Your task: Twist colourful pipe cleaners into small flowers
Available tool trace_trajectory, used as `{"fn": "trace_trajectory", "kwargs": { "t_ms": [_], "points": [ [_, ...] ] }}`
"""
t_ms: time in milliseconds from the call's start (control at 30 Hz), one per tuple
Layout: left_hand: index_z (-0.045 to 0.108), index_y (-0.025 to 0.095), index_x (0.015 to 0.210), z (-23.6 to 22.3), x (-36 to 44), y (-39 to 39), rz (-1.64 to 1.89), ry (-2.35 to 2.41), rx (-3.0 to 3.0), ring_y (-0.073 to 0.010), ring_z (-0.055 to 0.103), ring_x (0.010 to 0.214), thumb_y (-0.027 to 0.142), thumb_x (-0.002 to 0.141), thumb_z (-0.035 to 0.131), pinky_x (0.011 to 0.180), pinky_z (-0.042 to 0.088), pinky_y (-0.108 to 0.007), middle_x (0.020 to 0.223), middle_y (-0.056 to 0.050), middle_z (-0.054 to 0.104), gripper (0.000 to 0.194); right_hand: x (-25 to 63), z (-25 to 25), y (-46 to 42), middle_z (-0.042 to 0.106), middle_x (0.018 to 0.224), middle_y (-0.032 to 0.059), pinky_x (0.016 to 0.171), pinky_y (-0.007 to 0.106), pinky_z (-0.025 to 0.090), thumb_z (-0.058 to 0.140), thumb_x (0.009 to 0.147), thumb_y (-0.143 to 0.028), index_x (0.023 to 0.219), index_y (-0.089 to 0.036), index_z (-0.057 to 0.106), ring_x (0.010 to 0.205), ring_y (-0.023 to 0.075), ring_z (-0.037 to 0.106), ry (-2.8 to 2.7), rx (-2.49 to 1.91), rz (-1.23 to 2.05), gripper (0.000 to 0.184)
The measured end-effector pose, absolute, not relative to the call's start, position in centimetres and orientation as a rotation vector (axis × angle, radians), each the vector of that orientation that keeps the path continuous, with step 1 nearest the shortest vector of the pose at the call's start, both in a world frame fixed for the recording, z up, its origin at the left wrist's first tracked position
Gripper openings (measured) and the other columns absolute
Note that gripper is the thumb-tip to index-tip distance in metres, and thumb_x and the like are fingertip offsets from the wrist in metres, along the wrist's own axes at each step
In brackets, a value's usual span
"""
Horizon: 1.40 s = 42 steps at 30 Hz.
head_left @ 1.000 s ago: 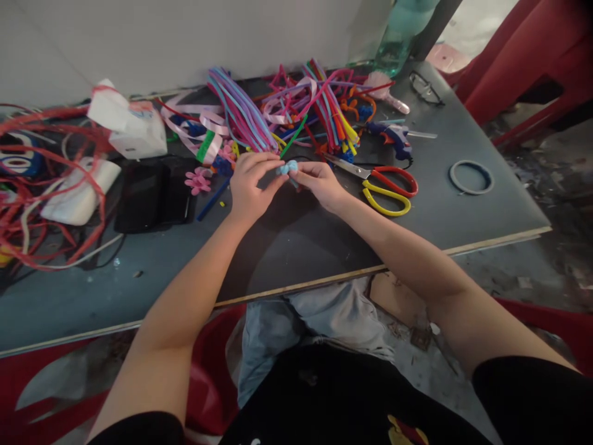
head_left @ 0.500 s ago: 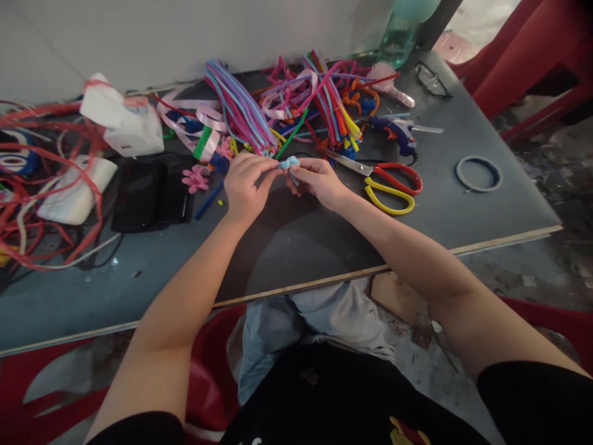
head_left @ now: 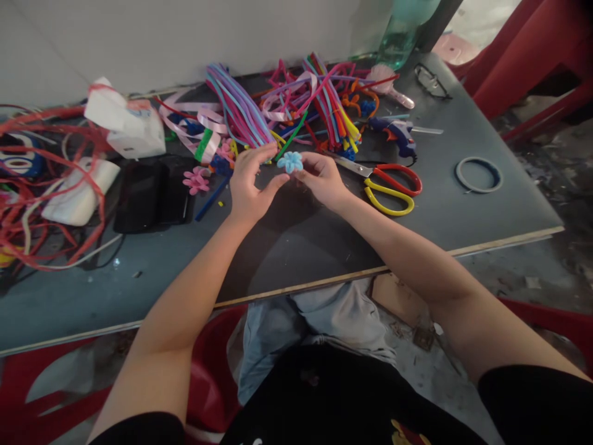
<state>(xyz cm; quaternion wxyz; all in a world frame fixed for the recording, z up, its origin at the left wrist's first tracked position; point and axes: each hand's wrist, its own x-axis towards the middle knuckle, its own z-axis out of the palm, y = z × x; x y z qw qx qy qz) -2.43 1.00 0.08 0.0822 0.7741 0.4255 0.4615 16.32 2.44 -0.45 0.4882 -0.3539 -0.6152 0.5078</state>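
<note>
Black short sleeves, black shirt, seemingly red-and-yellow print, light-blue faded jeans

On the worktop (head_left: 296, 253), the scissors (head_left: 376, 174) lie left of the ring (head_left: 482, 190). The glue gun (head_left: 404, 137) is behind them. The bottle (head_left: 398, 40) is near the glasses (head_left: 435, 94).

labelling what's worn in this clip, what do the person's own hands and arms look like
The left hand and right hand wear no gloves, and no rings or watch show. Both forearms are bare, below short black sleeves.
</note>
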Motion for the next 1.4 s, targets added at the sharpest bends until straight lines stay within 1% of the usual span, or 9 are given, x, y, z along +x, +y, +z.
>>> {"fn": "trace_trajectory", "kwargs": {
  "t_ms": [200, 333, 500, 667, 800, 1067, 1167, 1267, 1400],
  "points": [
    [0.069, 0.027, 0.121, -0.3, -2.1, 1.0, 1.297, 1.242, 2.349, -0.0271, 0.067, 0.119, 0.063, 0.089, 0.067, 0.102, 0.055, -0.045, 0.123, -0.008, 0.075, 0.048, 17.1, -0.3, 3.0, 0.073, 0.099, 0.0063, 0.095, 0.037, 0.056, 0.078, 0.084, -0.044, 0.081, -0.022, 0.074, 0.104, 0.0205, 0.068, -1.635, -0.864, 0.935, 0.023],
    [0.068, 0.028, 0.123, -0.2, -2.3, 1.3, 1.269, 1.254, 2.363, -0.0279, 0.065, 0.121, 0.058, 0.088, 0.071, 0.104, 0.054, -0.046, 0.125, -0.007, 0.074, 0.046, 17.4, -0.3, 3.2, 0.073, 0.101, 0.0059, 0.1, 0.039, 0.055, 0.075, 0.086, -0.041, 0.081, -0.023, 0.076, 0.108, 0.0212, 0.069, -1.671, -0.877, 0.898, 0.019],
    [0.07, 0.028, 0.119, 0.1, -2.4, 1.1, 1.268, 1.279, 2.379, -0.0266, 0.065, 0.12, 0.048, 0.097, 0.061, 0.105, 0.053, -0.046, 0.124, -0.006, 0.074, 0.031, 17.3, -0.7, 3.3, 0.072, 0.106, 0.0052, 0.103, 0.04, 0.052, 0.074, 0.088, -0.038, 0.086, -0.024, 0.077, 0.111, 0.0209, 0.067, -1.731, -0.843, 0.873, 0.015],
    [0.071, 0.029, 0.122, 0.0, -2.4, 1.0, 1.305, 1.291, 2.365, -0.0258, 0.066, 0.114, 0.049, 0.097, 0.061, 0.098, 0.055, -0.043, 0.119, -0.006, 0.076, 0.033, 17.4, -0.8, 3.3, 0.071, 0.101, 0.0054, 0.099, 0.039, 0.052, 0.071, 0.09, -0.042, 0.085, -0.023, 0.077, 0.1, 0.0202, 0.066, -1.771, -0.855, 0.846, 0.02],
    [0.076, 0.031, 0.11, -0.2, -2.5, 1.2, 1.353, 1.242, 2.38, -0.0235, 0.069, 0.103, 0.049, 0.097, 0.062, 0.1, 0.053, -0.045, 0.103, -0.003, 0.078, 0.026, 17.5, -0.6, 3.1, 0.07, 0.1, 0.0054, 0.097, 0.038, 0.052, 0.074, 0.087, -0.044, 0.081, -0.023, 0.075, 0.098, 0.0207, 0.064, -1.802, -0.879, 0.781, 0.022],
    [0.072, 0.027, 0.112, -0.1, -2.4, 0.8, 1.365, 1.277, 2.308, -0.0225, 0.07, 0.102, 0.05, 0.097, 0.063, 0.094, 0.057, -0.039, 0.1, -0.006, 0.078, 0.029, 17.5, -0.5, 2.9, 0.069, 0.089, 0.0031, 0.074, 0.029, 0.049, 0.068, 0.089, -0.03, 0.08, -0.021, 0.075, 0.076, 0.0142, 0.058, -1.861, -0.906, 0.791, 0.014],
    [0.067, 0.026, 0.121, -0.4, -2.2, 0.6, 1.373, 1.258, 2.298, -0.0222, 0.071, 0.102, 0.051, 0.097, 0.063, 0.091, 0.058, -0.038, 0.099, -0.005, 0.078, 0.034, 17.4, -0.9, 3.1, 0.07, 0.087, 0.0033, 0.07, 0.027, 0.048, 0.067, 0.087, -0.027, 0.078, -0.019, 0.073, 0.076, 0.0135, 0.058, -1.873, -0.885, 0.76, 0.014],
    [0.066, 0.024, 0.12, -0.5, -2.0, 0.5, 1.376, 1.236, 2.337, -0.0208, 0.072, 0.099, 0.05, 0.097, 0.063, 0.091, 0.059, -0.038, 0.097, -0.003, 0.078, 0.035, 17.3, -1.3, 3.3, 0.07, 0.086, 0.0041, 0.07, 0.027, 0.048, 0.066, 0.086, -0.026, 0.077, -0.017, 0.073, 0.076, 0.0137, 0.059, -1.883, -0.843, 0.724, 0.015],
    [0.067, 0.024, 0.111, -0.4, -1.8, 0.5, 1.416, 1.271, 2.242, -0.0196, 0.074, 0.096, 0.05, 0.094, 0.068, 0.086, 0.059, -0.033, 0.094, -0.003, 0.078, 0.032, 17.2, -1.7, 3.3, 0.071, 0.086, 0.0033, 0.071, 0.028, 0.051, 0.062, 0.087, -0.025, 0.093, -0.016, 0.077, 0.077, 0.0145, 0.061, -1.852, -0.877, 0.738, 0.019]
  ]
}}
